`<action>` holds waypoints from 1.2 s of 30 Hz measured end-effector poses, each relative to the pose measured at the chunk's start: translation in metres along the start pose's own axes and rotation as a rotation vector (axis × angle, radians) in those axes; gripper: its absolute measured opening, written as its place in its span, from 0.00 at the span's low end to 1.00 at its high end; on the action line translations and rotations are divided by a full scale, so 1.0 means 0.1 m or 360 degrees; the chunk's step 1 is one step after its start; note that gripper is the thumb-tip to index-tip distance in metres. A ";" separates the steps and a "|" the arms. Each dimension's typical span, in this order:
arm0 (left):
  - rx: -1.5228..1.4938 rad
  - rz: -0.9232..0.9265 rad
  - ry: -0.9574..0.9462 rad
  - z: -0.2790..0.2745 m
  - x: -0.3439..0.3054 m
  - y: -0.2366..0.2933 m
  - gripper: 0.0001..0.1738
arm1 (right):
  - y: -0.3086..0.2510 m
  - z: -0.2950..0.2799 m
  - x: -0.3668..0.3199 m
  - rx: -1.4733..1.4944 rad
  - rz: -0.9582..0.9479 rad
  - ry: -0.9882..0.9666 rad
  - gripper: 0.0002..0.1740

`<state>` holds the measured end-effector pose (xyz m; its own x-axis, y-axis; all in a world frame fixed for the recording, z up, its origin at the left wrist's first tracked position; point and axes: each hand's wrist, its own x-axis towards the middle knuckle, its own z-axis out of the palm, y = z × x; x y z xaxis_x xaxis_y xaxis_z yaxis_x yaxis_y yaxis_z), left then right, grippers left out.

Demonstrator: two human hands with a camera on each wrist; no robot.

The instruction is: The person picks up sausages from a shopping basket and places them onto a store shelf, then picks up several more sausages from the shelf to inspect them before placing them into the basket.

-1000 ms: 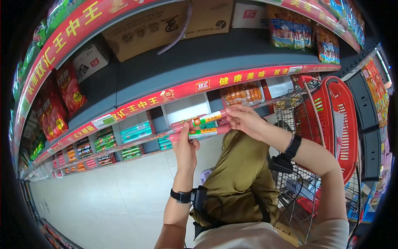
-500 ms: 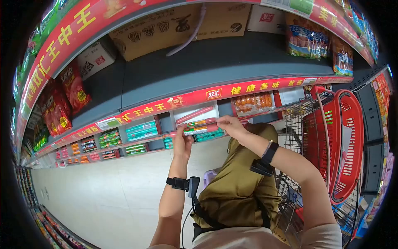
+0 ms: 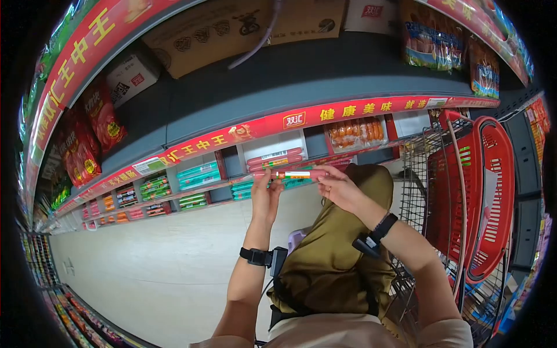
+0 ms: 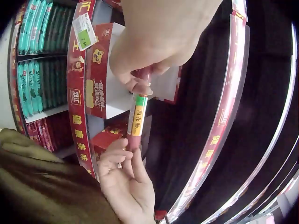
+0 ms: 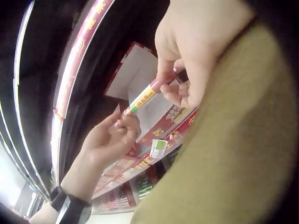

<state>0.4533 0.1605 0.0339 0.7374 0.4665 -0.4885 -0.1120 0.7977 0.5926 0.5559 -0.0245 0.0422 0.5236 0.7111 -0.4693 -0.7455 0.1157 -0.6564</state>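
Note:
A pink sausage stick with a yellow, green and white label is stretched level between both hands in front of the shelf. My left hand pinches its left end between thumb and fingers; my right hand pinches the other end. In the left wrist view the sausage's label shows between the two hands. Right behind it, several similar pink sausages lie in a white-walled box on the low shelf.
Left of that box lie green-wrapped sticks; to its right is a pack of orange-brown sausages. A red-banded shelf edge runs just above. A cart with a red basket stands at the right, beside my knees.
Earlier the hands held more than one sausage and the box behind looked bare. Pink sausages now lie in the box, and a single one is between the hands.

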 end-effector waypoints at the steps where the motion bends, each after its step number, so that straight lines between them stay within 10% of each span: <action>1: 0.0007 -0.0002 0.0003 -0.02 -0.01 -0.01 0.11 | 0.03 -0.02 -0.01 0.0096 0.0003 -0.0003 0.17; 24: 0.0310 -0.0222 -0.0063 -0.32 0.08 -0.03 0.20 | 0.09 -0.09 0.07 0.0011 0.0005 -0.0146 0.18; 30: 0.1722 0.0753 -0.0511 -0.06 0.44 -0.22 0.21 | 0.12 -0.06 0.05 0.0028 -0.0024 -0.0010 0.16; 32: 0.2982 0.1184 -0.0427 0.00 0.60 -0.31 0.18 | 0.13 -0.08 0.04 0.0010 -0.0071 0.0008 0.16; 33: 0.3087 0.0817 -0.0493 0.08 0.58 -0.24 0.23 | 0.13 -0.07 0.02 0.0028 -0.0096 0.0001 0.16; 36: 0.3371 0.0902 -0.0365 0.07 0.70 -0.18 0.25 | 0.10 -0.10 -0.04 0.0045 -0.0138 0.0039 0.15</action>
<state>0.5113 0.1759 -0.0068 0.9595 0.2653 -0.0949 0.2817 -0.9091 0.3068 0.5507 -0.0327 0.0317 0.5964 0.6803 -0.4261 -0.7082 0.1960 -0.6783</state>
